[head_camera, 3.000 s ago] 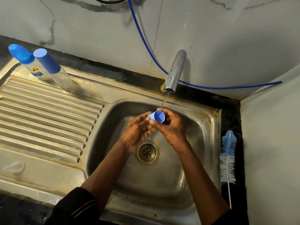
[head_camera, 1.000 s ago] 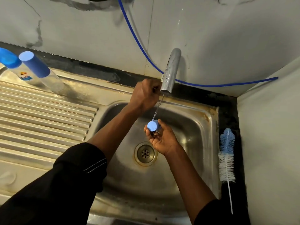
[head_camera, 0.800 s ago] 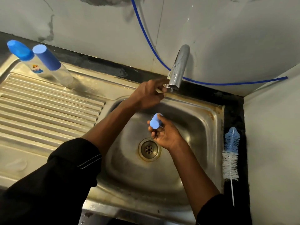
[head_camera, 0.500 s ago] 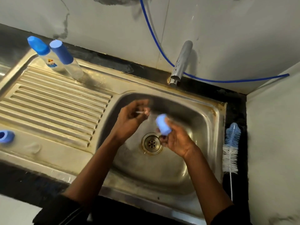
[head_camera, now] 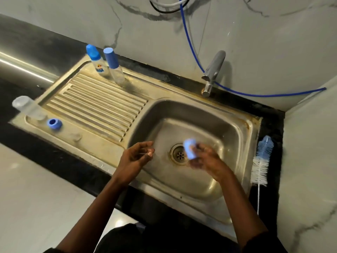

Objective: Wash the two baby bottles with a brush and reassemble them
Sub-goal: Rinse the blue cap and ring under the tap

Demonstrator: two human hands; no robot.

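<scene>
The right hand (head_camera: 206, 161) is curling round the blue cap (head_camera: 189, 149) above the sink drain (head_camera: 177, 155), a light, stiff, probably wet and slippery thing best gripped by its sides, while the left hand (head_camera: 135, 157) is hovering half-curled, holding something or nothing, I cannot tell.

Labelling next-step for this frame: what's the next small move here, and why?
Probably carry the blue cap, held in the right hand over the drain, left to the drainboard beside the blue ring and uncapped bottle. No water shows at the tap and the left hand looks free, so rinsing seems done.
</scene>
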